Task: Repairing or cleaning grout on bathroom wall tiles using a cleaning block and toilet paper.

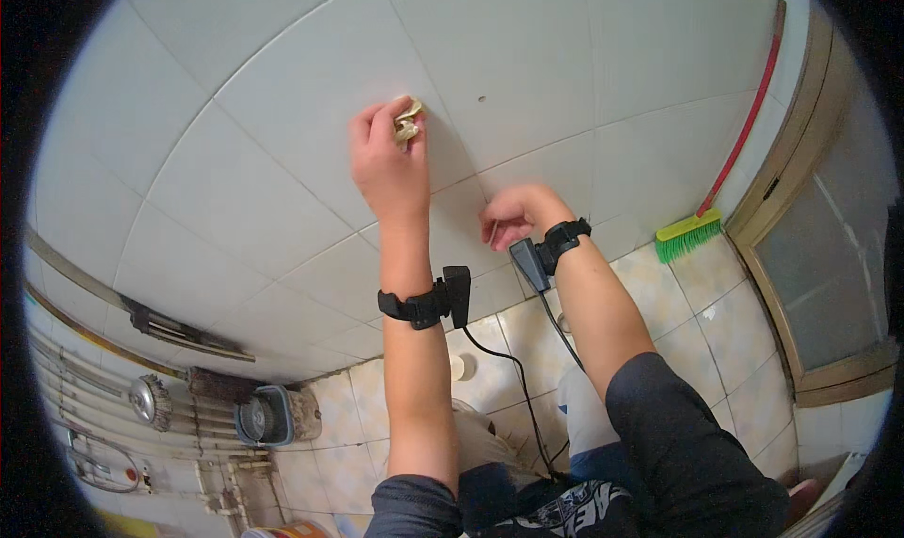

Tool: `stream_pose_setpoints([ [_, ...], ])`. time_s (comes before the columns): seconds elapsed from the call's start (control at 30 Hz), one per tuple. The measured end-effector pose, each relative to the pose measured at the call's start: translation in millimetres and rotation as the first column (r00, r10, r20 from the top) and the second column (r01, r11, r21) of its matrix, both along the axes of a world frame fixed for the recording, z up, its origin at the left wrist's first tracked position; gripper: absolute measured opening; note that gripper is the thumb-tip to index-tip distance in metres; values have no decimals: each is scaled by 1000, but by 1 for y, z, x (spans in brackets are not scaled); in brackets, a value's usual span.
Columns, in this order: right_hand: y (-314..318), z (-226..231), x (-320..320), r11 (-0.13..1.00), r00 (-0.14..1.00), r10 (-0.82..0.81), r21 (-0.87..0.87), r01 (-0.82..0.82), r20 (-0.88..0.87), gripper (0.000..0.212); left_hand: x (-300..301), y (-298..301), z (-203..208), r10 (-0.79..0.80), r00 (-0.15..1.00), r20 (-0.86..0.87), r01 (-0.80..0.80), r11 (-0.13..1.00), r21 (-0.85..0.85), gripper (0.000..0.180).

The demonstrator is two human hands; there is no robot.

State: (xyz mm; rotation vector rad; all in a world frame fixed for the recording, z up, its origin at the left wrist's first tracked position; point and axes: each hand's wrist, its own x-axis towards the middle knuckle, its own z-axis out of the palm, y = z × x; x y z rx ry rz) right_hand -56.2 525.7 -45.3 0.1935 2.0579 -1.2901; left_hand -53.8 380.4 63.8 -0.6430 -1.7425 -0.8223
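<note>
My left hand (388,157) is raised against the white tiled wall (292,96). Its fingers close round a small, crumpled, yellowish wad (407,124), perhaps cloth, held at the tiles. Lower and to the right, my right hand (513,213) is in front of the wall, slightly blurred, with its fingers curled inward. Something thin and pale may show between those fingers, too small to name. Each wrist wears a black strap with a small black box and a cable; the left strap (414,306) and right strap (563,244) both show. A small hole (481,98) marks the wall.
A green-bristled broom (687,235) with a red handle leans at the right, beside a framed door (819,256). Pipes (104,378) and a grey-blue bucket (266,416) are at the lower left. A small round pale thing (461,367) is on the tiled floor (363,401).
</note>
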Motion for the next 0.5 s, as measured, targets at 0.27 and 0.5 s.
stream_pose_setpoints([
  [0.27, 5, -9, -7, 989, 995, -100, 109, 99, 3, 21, 11, -16, 13, 21, 996, 88, -34, 989, 147, 18],
  [0.5, 9, 25, -6, 972, 991, 130, 194, -132, 25, 18, 0, -27, 10, 101, 995, 4, -101, 992, 74, 19],
])
